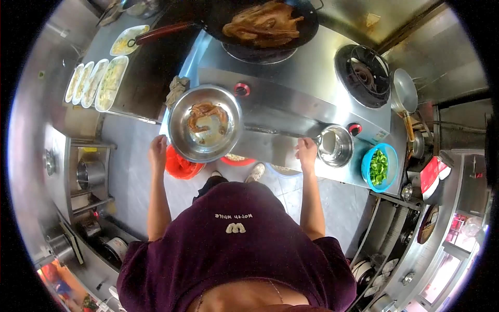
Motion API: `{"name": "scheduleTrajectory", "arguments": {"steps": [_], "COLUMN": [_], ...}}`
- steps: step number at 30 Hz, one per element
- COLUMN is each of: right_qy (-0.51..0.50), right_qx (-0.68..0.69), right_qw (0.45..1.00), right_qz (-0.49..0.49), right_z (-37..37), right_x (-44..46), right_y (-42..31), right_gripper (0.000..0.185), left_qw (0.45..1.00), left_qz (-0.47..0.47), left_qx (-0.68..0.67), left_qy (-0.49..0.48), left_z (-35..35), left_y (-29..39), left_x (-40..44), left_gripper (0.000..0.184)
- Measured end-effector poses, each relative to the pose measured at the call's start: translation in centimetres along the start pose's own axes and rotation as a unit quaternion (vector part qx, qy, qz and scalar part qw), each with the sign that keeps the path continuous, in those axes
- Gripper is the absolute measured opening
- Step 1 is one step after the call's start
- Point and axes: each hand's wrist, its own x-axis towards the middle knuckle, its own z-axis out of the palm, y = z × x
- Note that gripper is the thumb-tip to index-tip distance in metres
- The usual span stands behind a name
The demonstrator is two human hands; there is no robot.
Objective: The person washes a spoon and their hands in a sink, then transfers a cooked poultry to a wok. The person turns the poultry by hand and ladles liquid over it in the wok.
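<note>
Two bare forearms point(158, 213) extend from a maroon shirt point(234, 260), one on either side of the body. The left hand point(157, 150) is loosely curled, its fingertips close to the near left edge of a large steel bowl point(179, 117); whether they touch the rim, one cannot tell. The right hand point(306, 151) is partly closed, fingers bent, at the handle of a steel ladle point(262, 130); whether it grips the handle or is merely above it cannot be made out.

The bowl lies forward and to the right of the left hand, which is much the nearer of the two; being round, it has no long axis. The ladle does: its handle runs left to right along the front of the steel bench point(267, 145), from beside the bowl, past the right fingertips, to a small steel pot point(345, 148) just right of that hand.

Browned meat pieces point(200, 122) lie inside the bowl (with a little liquid, it seems). Farther right stands a blue bowl point(365, 169) of chopped greens point(379, 165). Beyond, over the far burner, a dark wok point(309, 31) holds a large browned piece point(265, 25).
</note>
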Motion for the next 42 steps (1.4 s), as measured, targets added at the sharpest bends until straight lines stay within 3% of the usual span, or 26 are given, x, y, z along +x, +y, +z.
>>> {"name": "scheduleTrajectory", "arguments": {"steps": [3,6,10,15,21,24,30,33,36,37,38,42], "right_qy": [-0.013,-0.01,0.0,-0.028,0.015,0.035,0.019,0.014,0.005,0.003,0.002,0.011], "right_qx": [-0.021,-0.015,-0.015,0.05,0.06,0.012,-0.037,-0.046,-0.051,-0.021,0.009,0.036], "right_qw": [1.0,1.0,0.999,0.997,0.998,0.997,0.995,0.994,0.993,0.995,0.997,0.997], "right_qz": [-0.017,-0.019,-0.035,0.05,-0.007,-0.072,-0.094,-0.097,-0.105,-0.094,-0.08,-0.061], "right_z": [-0.4,-0.4,0.3,2.0,4.4,5.5,6.6,6.6,5.8,5.5,5.0,1.9], "right_x": [0.0,-0.9,-2.4,-4.8,-3.0,-1.7,-2.3,-2.5,-2.0,-2.1,-2.4,-2.3], "right_y": [-0.9,-1.5,-0.7,-1.0,-6.4,-8.9,-13.6,-13.8,-12.4,-12.6,-12.6,-11.2], "right_gripper": [0.021,0.02,0.023,0.021,0.022,0.022,0.024,0.022,0.021,0.021,0.021,0.02], "left_qw": [0.998,0.997,0.995,0.991,0.998,0.996,0.994,0.981,0.952,0.932,0.879,0.821], "left_qz": [-0.013,0.029,0.062,0.123,0.055,0.084,0.067,0.169,0.305,0.36,0.472,0.497], "left_qx": [0.066,0.065,0.076,0.057,0.021,0.002,-0.031,-0.073,-0.031,0.039,0.074,0.265], "left_qy": [-0.015,-0.015,0.008,0.017,-0.016,0.015,0.077,0.064,0.012,-0.021,0.001,-0.096], "left_z": [-0.1,0.1,0.3,-0.4,-1.8,-3.2,-5.5,-4.4,-1.4,0.1,2.2,12.5], "left_y": [5.8,4.6,5.5,7.3,2.3,1.3,2.3,10.2,21.2,23.7,25.7,30.7], "left_x": [-0.2,0.4,2.4,5.2,6.8,7.0,9.6,14.0,17.7,19.4,21.3,26.5], "left_gripper": [0.019,0.024,0.014,0.013,0.02,0.019,0.016,0.014,0.014,0.016,0.019,0.032]}}
